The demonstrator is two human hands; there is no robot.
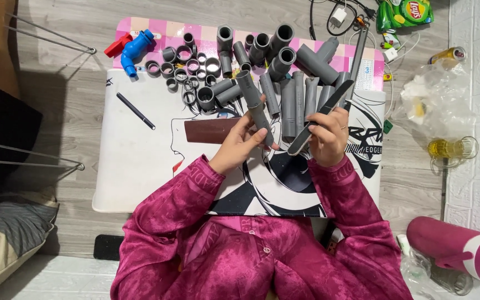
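My left hand [239, 145] grips a grey plastic pipe piece [254, 104] that points up and away from me. My right hand [328, 135] holds a long dark flat file [322, 115] slanted beside that pipe, its lower end near the pipe's bottom. Both hands hover over a white board with black drawing [140, 166]. Just beyond them lie several grey pipe lengths [295, 100] side by side, and a heap of grey fittings and short rings [195, 66].
A brown sandpaper sheet [209, 130] lies left of my left hand, a black pen [135, 111] further left. A blue tap with red handle [131, 49] sits at the far left corner. Glass mug [454, 149], plastic bags and a pink bottle [462, 250] stand at right.
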